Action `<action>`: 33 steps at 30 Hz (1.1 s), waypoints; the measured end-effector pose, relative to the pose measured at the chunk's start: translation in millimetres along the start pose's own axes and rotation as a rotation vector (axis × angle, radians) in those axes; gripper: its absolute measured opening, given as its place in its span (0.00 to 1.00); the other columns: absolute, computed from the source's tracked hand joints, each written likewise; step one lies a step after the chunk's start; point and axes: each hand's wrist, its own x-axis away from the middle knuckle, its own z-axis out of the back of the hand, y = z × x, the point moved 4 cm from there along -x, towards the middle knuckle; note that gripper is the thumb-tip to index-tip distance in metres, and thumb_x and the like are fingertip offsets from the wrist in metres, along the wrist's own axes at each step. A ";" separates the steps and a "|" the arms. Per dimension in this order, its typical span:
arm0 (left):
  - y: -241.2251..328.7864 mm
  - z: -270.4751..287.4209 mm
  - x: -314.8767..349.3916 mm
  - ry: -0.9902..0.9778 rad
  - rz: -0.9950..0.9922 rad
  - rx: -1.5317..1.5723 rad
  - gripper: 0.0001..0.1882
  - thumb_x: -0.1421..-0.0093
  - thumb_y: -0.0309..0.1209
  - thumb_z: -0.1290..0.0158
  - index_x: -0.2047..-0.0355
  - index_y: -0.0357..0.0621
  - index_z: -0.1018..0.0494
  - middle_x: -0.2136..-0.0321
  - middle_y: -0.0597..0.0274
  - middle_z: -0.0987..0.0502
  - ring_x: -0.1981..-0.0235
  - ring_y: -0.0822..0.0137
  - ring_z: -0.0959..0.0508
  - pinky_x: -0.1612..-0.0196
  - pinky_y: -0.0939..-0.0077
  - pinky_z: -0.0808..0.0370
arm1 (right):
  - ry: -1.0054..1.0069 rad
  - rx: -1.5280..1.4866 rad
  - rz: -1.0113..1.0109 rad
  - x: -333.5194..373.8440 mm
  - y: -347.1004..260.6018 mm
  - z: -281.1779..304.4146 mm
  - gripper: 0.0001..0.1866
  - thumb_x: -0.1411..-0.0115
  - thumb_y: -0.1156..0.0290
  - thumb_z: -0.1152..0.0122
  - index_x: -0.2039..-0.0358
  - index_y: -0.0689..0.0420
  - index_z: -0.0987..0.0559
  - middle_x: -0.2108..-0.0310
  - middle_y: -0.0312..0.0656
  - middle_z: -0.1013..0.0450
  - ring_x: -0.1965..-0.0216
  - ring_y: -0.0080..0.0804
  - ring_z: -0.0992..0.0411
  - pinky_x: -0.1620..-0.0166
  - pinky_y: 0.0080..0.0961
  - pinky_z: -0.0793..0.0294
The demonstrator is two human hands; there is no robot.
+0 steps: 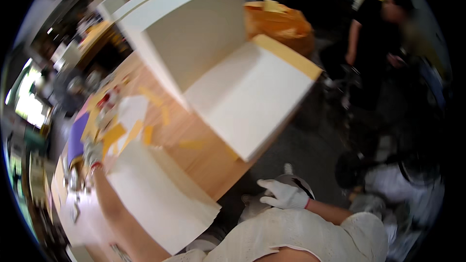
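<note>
My left hand (92, 153), in a pale glove with a red cuff, reaches far over the wooden table at the left. Blur hides its fingers, so I cannot tell whether it grips anything. Right beside it are a purple piece (77, 136) and a shiny metallic object (74, 178). Under my left forearm lies a stack of cream paper sheets (155, 194). My right hand (286, 195), in a white glove with a red cuff, hovers off the table's edge in front of my body. Its fingers are apart and nothing shows in them.
On the table (213, 170), a white stack (252, 97) lies against tall upright white panels (199, 34). Yellow strips (114, 136) are scattered near the left. Behind stands an orange bag (279, 24). A seated person (371, 43) is at the far right, above plastic-wrapped items (398, 184).
</note>
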 end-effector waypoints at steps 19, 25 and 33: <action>617.3 157.8 240.9 -0.292 -1.057 0.674 0.21 0.52 0.12 0.44 0.55 0.33 0.27 0.47 0.50 0.26 0.50 0.60 0.22 0.50 0.71 0.23 | 0.034 -0.126 0.305 -2.7 127.5 147.2 0.27 0.38 0.62 0.42 0.42 0.61 0.33 0.46 0.53 0.30 0.48 0.50 0.29 0.46 0.39 0.28; 707.0 137.9 253.6 -0.361 -1.112 0.430 0.27 0.55 0.22 0.32 0.55 0.31 0.30 0.40 0.45 0.34 0.45 0.54 0.26 0.43 0.62 0.29 | 0.148 -0.285 0.313 16.3 178.3 185.6 0.28 0.39 0.60 0.40 0.42 0.60 0.32 0.47 0.53 0.29 0.48 0.49 0.28 0.46 0.39 0.28; 782.0 131.1 225.3 -0.530 -1.307 0.072 0.26 0.65 0.30 0.27 0.64 0.43 0.26 0.52 0.59 0.27 0.50 0.54 0.28 0.50 0.62 0.28 | 0.321 -0.494 0.257 33.7 266.4 219.1 0.24 0.44 0.70 0.35 0.48 0.63 0.29 0.64 0.50 0.27 0.69 0.40 0.26 0.63 0.34 0.25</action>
